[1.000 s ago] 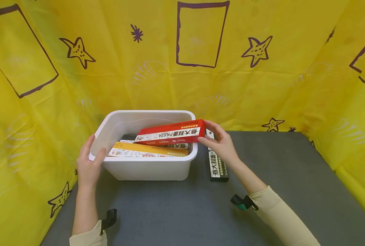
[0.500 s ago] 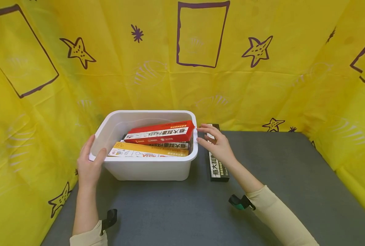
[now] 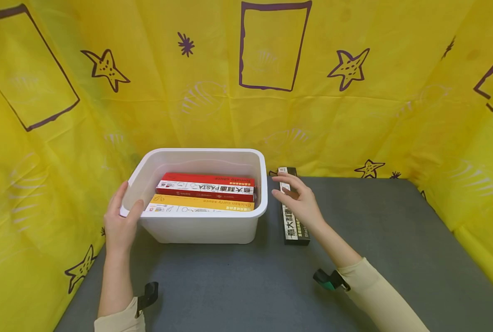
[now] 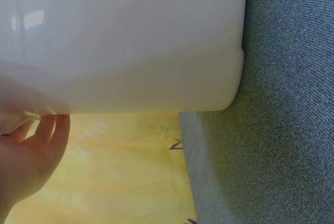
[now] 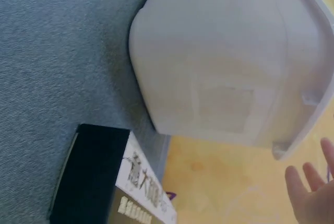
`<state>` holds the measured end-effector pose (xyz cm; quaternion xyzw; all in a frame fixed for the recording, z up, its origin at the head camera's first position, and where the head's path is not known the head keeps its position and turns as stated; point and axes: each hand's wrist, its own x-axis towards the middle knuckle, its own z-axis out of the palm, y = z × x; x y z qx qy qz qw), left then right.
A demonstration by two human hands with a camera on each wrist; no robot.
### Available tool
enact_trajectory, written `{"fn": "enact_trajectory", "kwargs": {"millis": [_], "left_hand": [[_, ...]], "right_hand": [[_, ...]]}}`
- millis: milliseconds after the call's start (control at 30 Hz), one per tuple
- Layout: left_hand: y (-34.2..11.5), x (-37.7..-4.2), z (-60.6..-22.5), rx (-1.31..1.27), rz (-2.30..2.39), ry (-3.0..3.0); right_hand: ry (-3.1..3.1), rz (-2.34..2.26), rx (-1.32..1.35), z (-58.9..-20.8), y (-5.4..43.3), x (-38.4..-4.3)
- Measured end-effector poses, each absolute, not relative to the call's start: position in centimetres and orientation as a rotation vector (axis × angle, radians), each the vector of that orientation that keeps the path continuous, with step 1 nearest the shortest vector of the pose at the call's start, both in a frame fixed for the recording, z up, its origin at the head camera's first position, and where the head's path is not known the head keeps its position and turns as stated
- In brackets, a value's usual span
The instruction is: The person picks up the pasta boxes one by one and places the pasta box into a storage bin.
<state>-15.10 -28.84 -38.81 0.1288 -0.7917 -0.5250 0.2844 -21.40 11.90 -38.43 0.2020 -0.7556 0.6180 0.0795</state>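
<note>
A white plastic bin stands on the grey table. Inside it a red pasta box lies flat behind a yellow pasta box. My left hand grips the bin's left rim, thumb over the near edge and fingers along the outer side. In the left wrist view, fingertips show against the bin's wall. My right hand holds nothing, its fingers spread and apart from the bin's right rim. It hovers over a black pasta box lying lengthwise on the table, partly covering it in the head view.
A yellow cloth with dark drawings hangs behind and at both sides of the grey table. The bin's back lies close to the cloth. Black camera mounts sit on both wrists.
My right hand has let go of the red pasta box and drawn back to the right. The box has dropped down level into the bin. My left hand has stayed on the rim.
</note>
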Motion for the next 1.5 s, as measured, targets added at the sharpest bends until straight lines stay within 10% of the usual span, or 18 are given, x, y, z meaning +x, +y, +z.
{"fn": "enact_trajectory", "kwargs": {"millis": [1500], "left_hand": [[-28.9,-15.2,-39.0,0.377,-1.46,-2.118]], "right_hand": [[-2.544,1.929,0.021,-45.0,16.6,-19.4]]}}
